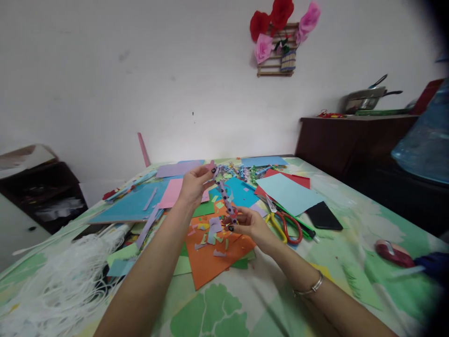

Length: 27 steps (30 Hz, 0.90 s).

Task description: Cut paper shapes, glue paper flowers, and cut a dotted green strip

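A narrow purple paper strip with dark dots slants between my two hands above the table. My left hand pinches its upper end, where a small pink piece also shows at the fingertips. Around the lower end, beside a small red bit, the fingers of my right hand are closed. Beneath the strip lies an orange sheet scattered with small purple, yellow and green paper scraps. Red-handled scissors and yellow-handled scissors rest to the right of my right hand.
Coloured sheets, including a light blue one, spread over the patterned tablecloth. A black phone-like slab lies on the right. Tangled white cord fills the left front. A dark cabinet and a large blue bottle stand at right.
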{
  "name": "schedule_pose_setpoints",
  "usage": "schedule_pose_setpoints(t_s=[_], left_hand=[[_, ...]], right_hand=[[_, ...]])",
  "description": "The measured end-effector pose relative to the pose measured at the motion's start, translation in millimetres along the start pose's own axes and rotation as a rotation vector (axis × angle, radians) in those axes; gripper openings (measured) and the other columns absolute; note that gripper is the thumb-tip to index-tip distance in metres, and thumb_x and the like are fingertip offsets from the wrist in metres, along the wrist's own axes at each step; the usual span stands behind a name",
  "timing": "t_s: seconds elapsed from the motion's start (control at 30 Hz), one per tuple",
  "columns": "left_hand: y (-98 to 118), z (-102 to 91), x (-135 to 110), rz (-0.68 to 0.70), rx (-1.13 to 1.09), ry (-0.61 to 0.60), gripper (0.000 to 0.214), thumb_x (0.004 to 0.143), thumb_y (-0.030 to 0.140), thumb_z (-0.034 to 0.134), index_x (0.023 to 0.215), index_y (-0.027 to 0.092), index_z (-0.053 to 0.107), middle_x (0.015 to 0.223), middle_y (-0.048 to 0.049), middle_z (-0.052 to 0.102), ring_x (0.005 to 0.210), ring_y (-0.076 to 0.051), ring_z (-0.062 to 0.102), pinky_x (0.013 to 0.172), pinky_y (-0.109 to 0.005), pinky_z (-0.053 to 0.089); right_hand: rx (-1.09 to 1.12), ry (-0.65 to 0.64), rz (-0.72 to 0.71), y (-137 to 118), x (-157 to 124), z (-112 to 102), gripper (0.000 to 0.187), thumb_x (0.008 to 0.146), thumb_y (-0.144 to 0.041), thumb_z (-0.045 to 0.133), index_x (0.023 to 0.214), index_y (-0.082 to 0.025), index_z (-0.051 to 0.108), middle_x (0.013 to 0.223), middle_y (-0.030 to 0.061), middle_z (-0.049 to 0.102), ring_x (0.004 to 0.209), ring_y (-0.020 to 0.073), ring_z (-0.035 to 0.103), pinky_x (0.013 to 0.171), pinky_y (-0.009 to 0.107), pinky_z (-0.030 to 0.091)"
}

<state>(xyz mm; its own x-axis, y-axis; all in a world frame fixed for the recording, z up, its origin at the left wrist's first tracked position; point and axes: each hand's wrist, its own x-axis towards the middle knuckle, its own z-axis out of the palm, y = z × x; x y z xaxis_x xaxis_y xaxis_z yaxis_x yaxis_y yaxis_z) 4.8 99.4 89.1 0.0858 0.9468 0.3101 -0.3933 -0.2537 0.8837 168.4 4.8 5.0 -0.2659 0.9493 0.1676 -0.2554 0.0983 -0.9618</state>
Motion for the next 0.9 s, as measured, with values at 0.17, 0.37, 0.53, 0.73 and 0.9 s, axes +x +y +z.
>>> schedule_pose_setpoints(t_s=[0.17,0.37,0.53,0.73,0.9], left_hand=[[-3.8,-7.8,5.8,-0.017,-0.016,0.0,0.041,0.047,0.03,0.089,0.08,0.016,0.07,0.079,-0.0008,0.071,0.071,-0.013,0.066,0.067,-0.025,0.053],[-10.2,-14.9,9.8,-0.039,-0.025,-0.04,0.037,0.054,0.026,0.086,0.087,0.016,0.07,0.087,-0.0034,0.073,0.08,-0.016,0.068,0.071,-0.025,0.054],[-12.9,-16.0,10.3,-0.056,-0.045,-0.081,0.036,0.056,0.028,0.086,0.085,0.017,0.069,0.089,-0.0037,0.074,0.083,-0.017,0.069,0.069,-0.024,0.053],[-14.4,-17.0,9.8,-0.069,-0.042,-0.147,0.039,0.056,0.031,0.086,0.088,0.017,0.069,0.09,-0.0038,0.073,0.08,-0.015,0.068,0.066,-0.022,0.052],[-16.5,-9.2,5.2,-0.063,-0.002,-0.165,0.033,0.06,0.032,0.084,0.084,0.017,0.068,0.082,-0.0029,0.072,0.076,-0.017,0.069,0.066,-0.025,0.053]], right_hand=[[-0.118,0.059,-0.063,-1.4,-0.5,2.3,0.033,0.062,-0.026,0.078,0.091,-0.018,0.065,0.093,0.0053,0.072,0.087,0.0199,0.066,0.075,0.031,0.049],[-0.257,0.18,-0.138,7.2,3.1,0.2,0.032,0.065,-0.021,0.069,0.096,-0.02,0.065,0.093,0.0042,0.071,0.084,0.0189,0.064,0.077,0.032,0.049],[-0.381,0.283,-0.201,5.9,0.0,2.4,0.037,0.067,-0.018,0.067,0.104,-0.019,0.066,0.088,0.003,0.069,0.077,0.0167,0.059,0.074,0.031,0.047],[-0.354,0.178,-0.164,3.5,-4.0,7.6,0.032,0.075,-0.023,0.063,0.106,-0.019,0.067,0.095,0.0051,0.072,0.083,0.0182,0.065,0.074,0.03,0.051],[-0.313,0.128,-0.073,10.0,-0.6,3.3,0.03,0.072,-0.022,0.066,0.102,-0.018,0.069,0.092,0.0062,0.073,0.08,0.0195,0.067,0.074,0.033,0.052]])
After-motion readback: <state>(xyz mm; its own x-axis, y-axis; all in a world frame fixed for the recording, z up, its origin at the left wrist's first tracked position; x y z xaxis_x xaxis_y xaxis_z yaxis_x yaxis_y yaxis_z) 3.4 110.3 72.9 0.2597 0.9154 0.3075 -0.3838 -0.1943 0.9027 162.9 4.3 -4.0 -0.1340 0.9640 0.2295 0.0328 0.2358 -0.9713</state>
